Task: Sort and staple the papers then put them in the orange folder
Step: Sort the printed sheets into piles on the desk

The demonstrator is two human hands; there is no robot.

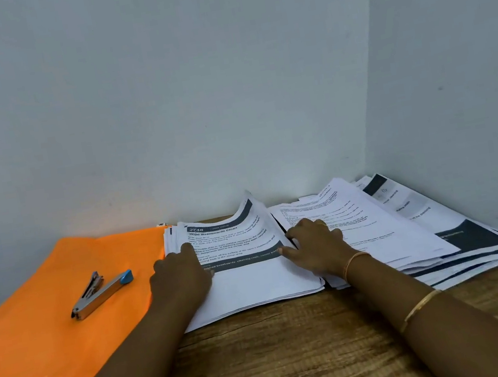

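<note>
An orange folder (pixel 43 318) lies flat on the left of the wooden table, with a silver stapler (pixel 99 293) with a blue tip on top of it. A stack of printed papers (pixel 249 282) sits in the middle; its top sheet bows upward at the far right corner. My left hand (pixel 181 274) rests on the left edge of this stack, fingers curled down onto it. My right hand (pixel 314 246) lies on the seam between this stack and a wider, fanned pile of papers (pixel 417 227) to the right, its thumb touching the bowed sheet's edge.
The wooden table (pixel 283 352) has bare surface in front of the papers. A pale wall runs along the back, and a side wall (pixel 454 90) closes in the right, right against the fanned pile. A dark object shows at the far left edge.
</note>
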